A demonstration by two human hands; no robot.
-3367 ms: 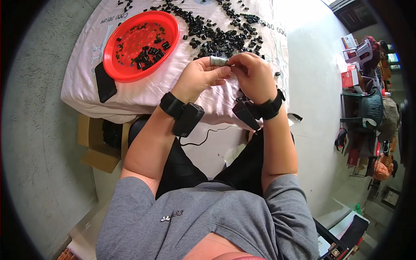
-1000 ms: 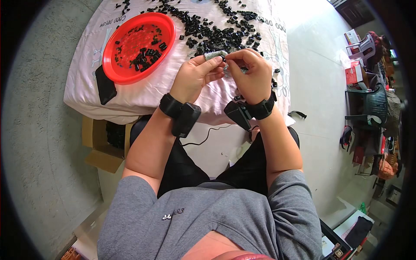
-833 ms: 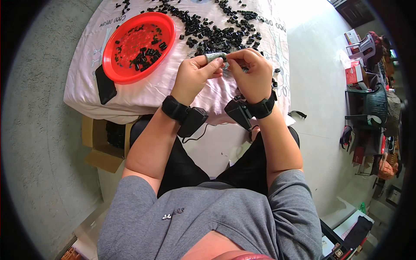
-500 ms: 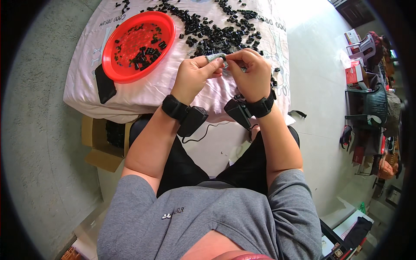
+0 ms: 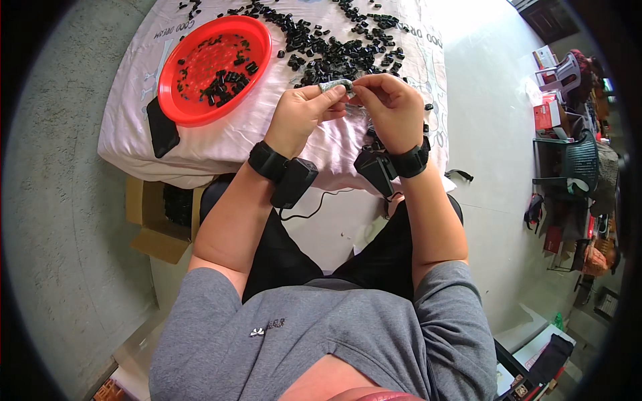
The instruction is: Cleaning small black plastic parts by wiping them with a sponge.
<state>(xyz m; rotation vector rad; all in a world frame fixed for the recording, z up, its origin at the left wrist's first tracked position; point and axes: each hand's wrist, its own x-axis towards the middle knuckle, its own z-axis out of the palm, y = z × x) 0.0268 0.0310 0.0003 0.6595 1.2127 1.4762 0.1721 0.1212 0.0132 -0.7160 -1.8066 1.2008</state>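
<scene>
My left hand [image 5: 294, 120] pinches a small grey-green piece of cloth [image 5: 332, 85] between thumb and fingers, above the near part of the table. At the cloth's right end my right hand [image 5: 394, 113] has its thumb and forefinger pressed together. What lies between those right fingertips is too small to make out. Just beyond both hands spreads a heap of small black plastic pieces [image 5: 341, 57]. More black pieces [image 5: 227, 87] lie inside a round red basin [image 5: 190, 123] to the left.
A pale pink printed cloth [image 5: 127, 147] covers the table. A flat black item [image 5: 161, 130] lies beside the basin. Below the table's left corner stands an open cardboard box [image 5: 160, 246] with dark contents. A green plastic chair [image 5: 580, 159] is off to the right.
My right hand has shifted slightly to the right, and its wrist has turned a little. My left hand stays nearly in place with the cloth.
</scene>
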